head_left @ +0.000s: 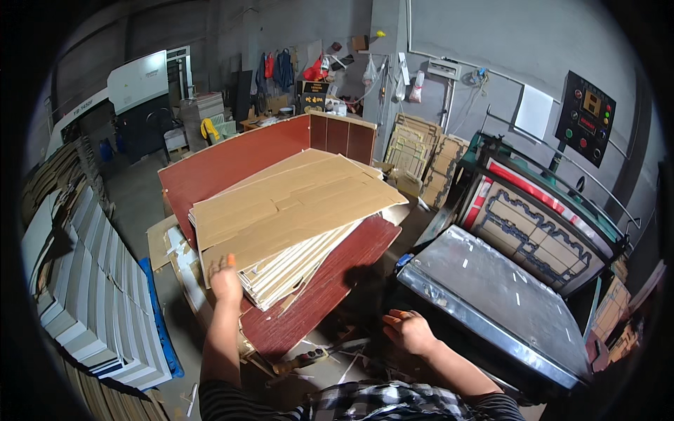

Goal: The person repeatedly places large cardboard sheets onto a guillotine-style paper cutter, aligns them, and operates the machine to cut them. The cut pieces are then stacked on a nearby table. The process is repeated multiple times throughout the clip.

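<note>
My left hand (225, 282) reaches to the near left corner of a stack of cut cardboard sheets (295, 200), its fingers stretched out against the edge. Orange shows on the fingertips. The top sheet is brown with slits across it, and paler sheet edges fan out unevenly below. Under the stack lies a dark red board (309, 319), with upright red panels (246, 151) behind. My right hand (411, 332) hovers near the front edge of a flat metal machine bed (491, 288). Its fingers are curled in, and nothing shows in them.
A die board (533, 235) with dark curved strips stands raised behind the metal bed. A control panel (586, 118) with buttons rises at right. Tall stacks of grey-white sheets (98, 295) line the left. A tool-like object (300, 360) and scraps lie below the red board.
</note>
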A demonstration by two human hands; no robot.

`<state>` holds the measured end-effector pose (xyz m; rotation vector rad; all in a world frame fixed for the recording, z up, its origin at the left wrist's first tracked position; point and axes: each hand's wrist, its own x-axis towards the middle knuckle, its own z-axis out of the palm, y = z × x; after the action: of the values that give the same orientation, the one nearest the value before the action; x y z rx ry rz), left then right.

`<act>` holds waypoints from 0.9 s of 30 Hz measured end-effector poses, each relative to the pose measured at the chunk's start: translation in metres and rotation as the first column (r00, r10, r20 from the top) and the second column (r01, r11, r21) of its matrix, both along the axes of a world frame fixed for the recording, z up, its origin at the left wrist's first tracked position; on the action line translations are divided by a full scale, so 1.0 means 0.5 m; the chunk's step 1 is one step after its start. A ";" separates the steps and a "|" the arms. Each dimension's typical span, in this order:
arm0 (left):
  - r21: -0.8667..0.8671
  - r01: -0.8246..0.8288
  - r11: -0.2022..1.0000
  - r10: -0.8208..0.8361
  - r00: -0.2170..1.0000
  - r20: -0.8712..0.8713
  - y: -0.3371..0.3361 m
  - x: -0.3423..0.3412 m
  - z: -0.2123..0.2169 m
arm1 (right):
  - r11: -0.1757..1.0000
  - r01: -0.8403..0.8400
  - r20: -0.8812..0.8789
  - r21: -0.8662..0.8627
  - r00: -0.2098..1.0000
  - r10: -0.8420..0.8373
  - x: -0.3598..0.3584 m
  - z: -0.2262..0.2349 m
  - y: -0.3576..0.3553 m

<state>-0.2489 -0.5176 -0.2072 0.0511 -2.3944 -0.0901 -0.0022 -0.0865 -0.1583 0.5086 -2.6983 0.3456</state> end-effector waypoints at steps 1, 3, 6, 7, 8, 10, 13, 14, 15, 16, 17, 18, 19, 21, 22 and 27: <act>0.074 -0.011 0.997 0.004 0.996 0.095 -0.007 0.017 0.019 | 1.000 -0.008 -0.010 -0.001 1.000 0.008 0.015 -0.002 0.012; 0.179 -0.038 0.983 0.016 0.992 0.125 -0.048 0.048 0.020 | 1.000 -0.005 0.022 -0.001 1.000 0.005 0.030 0.000 0.006; 0.189 -0.090 0.978 0.079 0.995 0.067 -0.064 0.058 -0.028 | 1.000 -0.019 0.089 -0.001 0.996 0.019 0.037 0.009 -0.006; 0.176 -0.118 0.977 0.107 0.992 0.070 -0.058 0.061 -0.033 | 1.000 -0.022 0.092 0.000 0.995 0.022 0.037 0.003 -0.007; 0.175 -0.142 0.974 0.124 0.986 0.112 -0.046 0.058 -0.037 | 1.000 -0.027 0.097 0.000 0.995 0.026 0.038 0.000 -0.008; 0.178 -0.183 0.967 0.147 0.970 0.195 0.017 0.065 0.006 | 1.000 -0.029 0.123 -0.009 0.992 0.030 0.045 0.005 -0.002; 0.114 -0.243 0.963 0.232 0.967 0.105 0.054 0.031 0.005 | 0.999 -0.037 0.130 -0.013 0.991 0.039 0.056 0.006 0.010; 0.122 -0.281 0.952 0.257 0.950 0.178 0.062 0.015 0.019 | 0.999 -0.037 0.127 -0.013 0.991 0.039 0.061 0.005 0.017; 0.069 -0.253 0.965 0.240 0.958 0.155 0.067 -0.001 0.029 | 0.999 -0.035 0.132 -0.005 0.991 0.035 0.068 0.005 0.024; 0.101 -0.249 0.963 0.199 0.914 0.355 0.104 0.003 0.093 | 1.000 -0.014 0.130 -0.004 0.991 0.015 0.079 0.005 0.034; 0.133 -0.225 0.965 0.158 0.908 0.388 0.123 0.001 0.132 | 1.000 -0.006 0.125 -0.007 0.992 0.007 0.089 0.007 0.039; 0.169 -0.193 0.967 0.106 0.902 0.419 0.143 -0.009 0.154 | 1.000 0.011 0.119 -0.006 0.993 -0.010 0.099 0.009 0.046; 0.119 -0.186 0.975 0.120 0.898 0.424 0.146 -0.028 0.149 | 1.000 0.009 0.129 -0.001 0.992 -0.009 0.104 0.009 0.051; 0.014 -0.163 0.987 0.141 0.890 0.433 0.168 -0.081 0.133 | 1.000 0.005 0.123 -0.002 0.992 -0.005 0.120 0.002 0.066; 0.025 -0.180 0.983 0.146 0.866 0.479 0.189 -0.096 0.132 | 1.000 0.007 0.121 -0.003 0.993 -0.006 0.125 0.002 0.071; -0.040 -0.188 0.981 0.167 0.726 0.667 0.263 -0.109 0.155 | 0.991 0.121 0.130 -0.053 0.985 -0.113 0.199 0.019 0.113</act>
<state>-0.3034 -0.3863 -0.1296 0.3913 -3.1003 -0.0145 0.0971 -0.0298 -0.1487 0.3185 -2.8148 0.4396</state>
